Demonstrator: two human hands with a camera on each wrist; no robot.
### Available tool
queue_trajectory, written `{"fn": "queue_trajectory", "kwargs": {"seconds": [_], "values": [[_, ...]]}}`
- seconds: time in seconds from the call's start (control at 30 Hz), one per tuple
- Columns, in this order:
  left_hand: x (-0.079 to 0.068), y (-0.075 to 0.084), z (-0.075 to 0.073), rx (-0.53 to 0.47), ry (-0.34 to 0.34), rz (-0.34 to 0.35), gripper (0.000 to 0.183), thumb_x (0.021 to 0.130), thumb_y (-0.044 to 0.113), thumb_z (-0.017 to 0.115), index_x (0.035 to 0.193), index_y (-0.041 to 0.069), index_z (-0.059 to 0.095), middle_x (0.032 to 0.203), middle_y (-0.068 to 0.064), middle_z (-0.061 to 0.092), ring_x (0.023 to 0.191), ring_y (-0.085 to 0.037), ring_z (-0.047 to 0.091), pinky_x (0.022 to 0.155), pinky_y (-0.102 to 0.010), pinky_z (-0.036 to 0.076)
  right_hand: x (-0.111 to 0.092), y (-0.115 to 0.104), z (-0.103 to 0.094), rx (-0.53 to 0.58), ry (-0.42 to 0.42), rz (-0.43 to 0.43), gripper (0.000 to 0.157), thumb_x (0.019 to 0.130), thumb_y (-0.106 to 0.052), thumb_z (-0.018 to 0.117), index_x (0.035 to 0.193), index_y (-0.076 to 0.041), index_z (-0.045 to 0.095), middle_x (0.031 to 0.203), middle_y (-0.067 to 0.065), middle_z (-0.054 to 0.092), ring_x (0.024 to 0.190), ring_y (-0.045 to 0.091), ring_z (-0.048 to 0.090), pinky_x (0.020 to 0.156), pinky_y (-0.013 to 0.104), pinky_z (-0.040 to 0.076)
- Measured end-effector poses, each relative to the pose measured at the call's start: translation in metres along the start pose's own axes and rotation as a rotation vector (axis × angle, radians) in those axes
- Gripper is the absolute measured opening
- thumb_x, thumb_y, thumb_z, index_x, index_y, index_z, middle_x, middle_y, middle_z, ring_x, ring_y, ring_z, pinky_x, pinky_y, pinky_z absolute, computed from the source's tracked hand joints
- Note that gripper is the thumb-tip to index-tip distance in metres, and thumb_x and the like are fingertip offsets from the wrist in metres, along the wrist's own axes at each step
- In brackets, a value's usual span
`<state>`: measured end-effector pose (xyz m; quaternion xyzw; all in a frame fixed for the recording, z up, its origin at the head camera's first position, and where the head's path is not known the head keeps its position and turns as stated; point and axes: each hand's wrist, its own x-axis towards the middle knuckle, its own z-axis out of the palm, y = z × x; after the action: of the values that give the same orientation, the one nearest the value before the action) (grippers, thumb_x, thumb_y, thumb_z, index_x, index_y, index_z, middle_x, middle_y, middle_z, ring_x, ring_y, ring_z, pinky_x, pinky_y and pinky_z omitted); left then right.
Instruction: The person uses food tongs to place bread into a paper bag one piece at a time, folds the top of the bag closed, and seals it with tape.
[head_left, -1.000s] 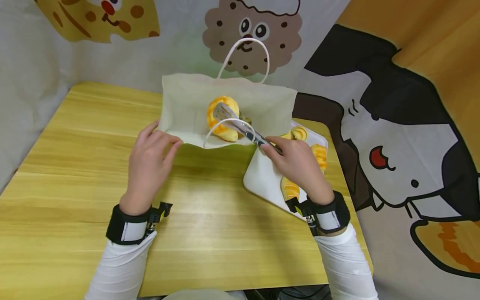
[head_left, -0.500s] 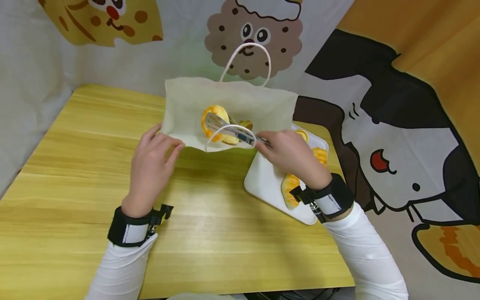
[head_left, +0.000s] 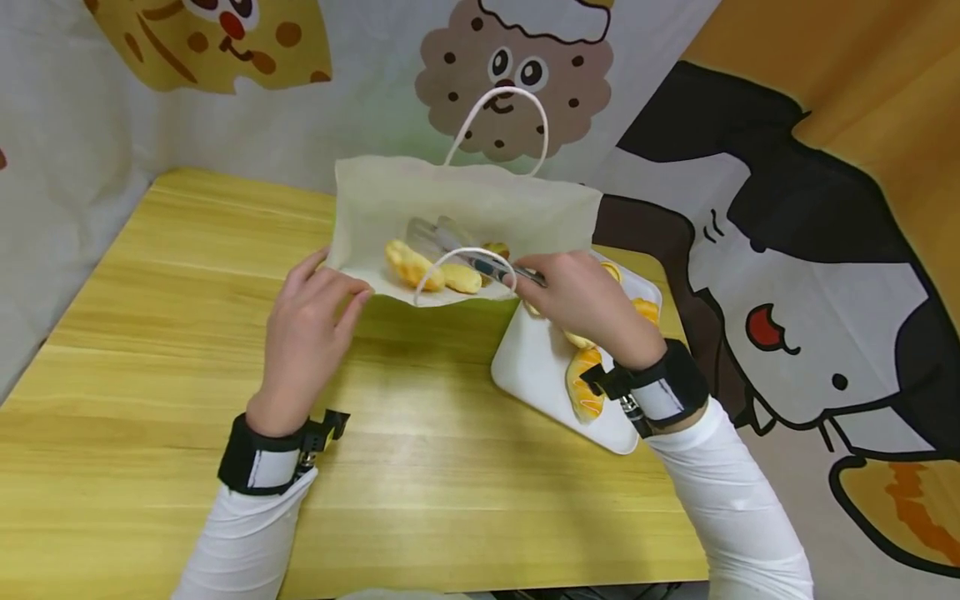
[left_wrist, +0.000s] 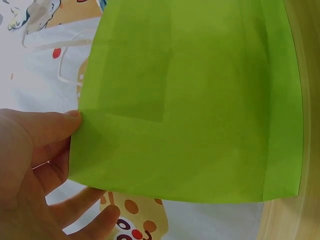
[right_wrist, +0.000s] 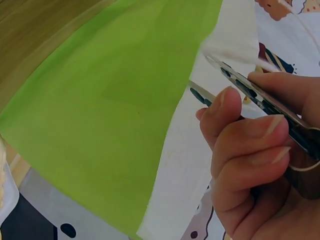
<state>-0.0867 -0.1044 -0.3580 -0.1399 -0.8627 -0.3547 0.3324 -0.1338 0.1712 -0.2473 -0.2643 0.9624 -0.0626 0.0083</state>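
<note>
A paper bag [head_left: 525,200], green outside and pale inside, stands with its mouth spread and white cord handles. My left hand [head_left: 311,333] pinches the bag's near left rim between thumb and fingers; the left wrist view shows the green bag wall [left_wrist: 190,125] beside it. In my right hand [head_left: 592,296] is a pair of metal tongs [head_left: 491,265], reaching into the bag past the near handle. The tongs' ends stand apart, with nothing visible between them. Inside lie a golden bread roll [head_left: 408,262], a paler piece of bread [head_left: 461,278] and a darker piece [head_left: 497,250].
A white tray [head_left: 525,358] with several breads, one a striped bun [head_left: 585,385], lies under and beside my right forearm. The wooden table [head_left: 420,467] reaches back to a cartoon-printed cloth [head_left: 375,100] behind the bag.
My right hand has moved the tongs deeper into the bag. The golden roll has left the tongs' ends and dropped lower left inside the bag. My left hand keeps its hold on the rim.
</note>
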Motion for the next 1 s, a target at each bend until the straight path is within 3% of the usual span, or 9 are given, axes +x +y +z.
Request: {"fn": "queue_trajectory", "kwargs": {"seconds": [0.23,0.53,0.67,1.0], "values": [[0.001,0.001,-0.001,-0.006,-0.001,-0.002,0.011,0.079,0.004,0.074,0.087,-0.004,0.070,0.088,-0.018,0.068,0.117,-0.038,0.048,0.108,-0.045,0.036,-0.012,0.001,-0.006,0.041,0.010,0.078,0.024,0.096,-0.037,0.052,0.093,-0.017,0.067,0.063,0.000,0.054,0.053,0.016,0.043,0.049,0.029,0.032],[0.001,-0.002,-0.005,0.001,-0.005,-0.003,0.010,0.081,0.003,0.073,0.087,-0.004,0.070,0.088,-0.019,0.068,0.118,-0.038,0.048,0.109,-0.045,0.035,-0.032,0.008,-0.004,0.088,0.093,0.099,0.035,0.096,-0.043,0.051,0.110,-0.017,0.069,0.055,0.000,0.046,0.048,0.016,0.039,0.046,0.030,0.030],[0.001,-0.002,-0.005,0.007,-0.003,-0.002,0.010,0.081,0.004,0.073,0.087,-0.005,0.070,0.088,-0.019,0.068,0.117,-0.038,0.048,0.109,-0.045,0.035,-0.041,0.008,0.000,0.147,0.093,0.130,0.042,0.096,-0.046,0.049,0.119,-0.015,0.066,0.058,-0.001,0.053,0.047,0.015,0.041,0.044,0.030,0.031],[0.001,-0.002,-0.002,-0.001,0.011,0.016,0.010,0.081,0.004,0.073,0.085,-0.005,0.070,0.087,-0.019,0.069,0.115,-0.038,0.049,0.111,-0.041,0.033,-0.063,0.017,0.010,0.307,0.153,0.218,0.041,0.094,-0.046,0.052,0.117,-0.015,0.066,0.064,-0.001,0.061,0.046,0.015,0.047,0.042,0.030,0.039]]}}
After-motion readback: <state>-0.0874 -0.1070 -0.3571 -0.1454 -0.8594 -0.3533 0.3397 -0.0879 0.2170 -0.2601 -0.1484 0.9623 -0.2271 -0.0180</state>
